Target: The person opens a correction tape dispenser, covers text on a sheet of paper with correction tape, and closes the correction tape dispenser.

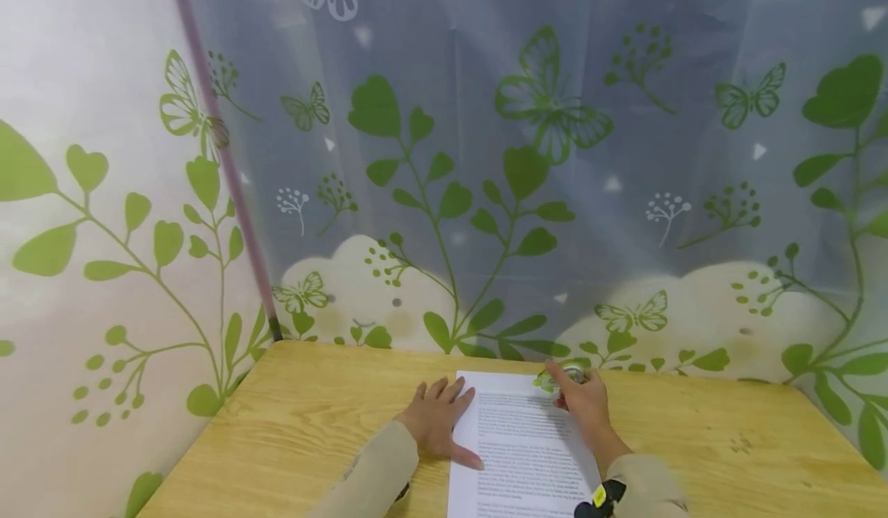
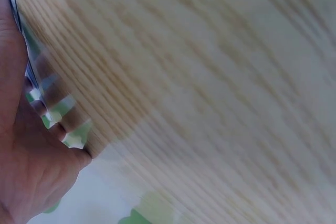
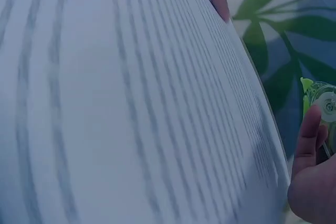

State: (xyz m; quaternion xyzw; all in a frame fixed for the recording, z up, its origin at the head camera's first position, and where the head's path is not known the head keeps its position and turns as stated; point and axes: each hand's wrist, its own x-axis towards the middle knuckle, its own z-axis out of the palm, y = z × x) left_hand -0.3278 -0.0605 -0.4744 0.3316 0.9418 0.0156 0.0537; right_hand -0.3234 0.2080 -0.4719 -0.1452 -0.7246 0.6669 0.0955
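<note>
A printed sheet of paper [image 1: 520,441] lies on the wooden table in the head view. My left hand [image 1: 438,419] rests on its left edge with fingers spread and thumb on the page. In the left wrist view that hand [image 2: 31,145] shows at the left border. Over the sheet's far right corner, my right hand [image 1: 581,402] holds a small see-through correction tape [image 1: 551,379] with green parts. In the right wrist view, the round spool of the correction tape [image 3: 328,103] and its green end show above the thumb of my right hand [image 3: 315,177].
The light wooden table [image 1: 333,395] reaches to a patterned curtain [image 1: 451,194] with leaves and butterflies at the back and left. Small dark marks [image 1: 741,445] show on the tabletop at the right. A black band [image 1: 600,499] sits at my right wrist.
</note>
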